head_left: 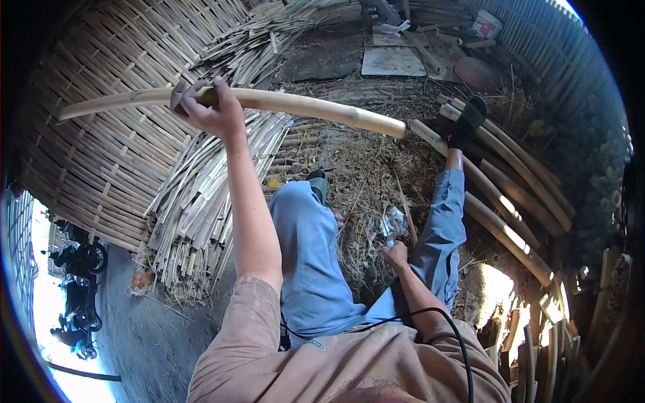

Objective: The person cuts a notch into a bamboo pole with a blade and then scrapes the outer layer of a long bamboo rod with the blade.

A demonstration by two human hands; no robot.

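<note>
My left hand [213, 111] is raised and wrapped round a long pale bamboo pole [302, 105]. The pole runs across the view from the woven panel at left to a cut end near the middle right. Low between my legs, my right hand [396, 255] is closed round a light-coloured handle [390, 243]. Just beyond it is a bright, shiny patch [393, 223]; I cannot tell what kind of tool the handle belongs to. Right of the pole's cut end, my sandalled foot [468, 121] rests by another bamboo pole [494, 185].
Split bamboo strips [195, 208] lie piled at left beside a woven bamboo panel [101, 134]. More bamboo poles [514, 242] lie at right. Straw and shavings [366, 174] cover the ground ahead. A bucket [486, 25] stands at the back; motorbikes [80, 289] are parked at far left.
</note>
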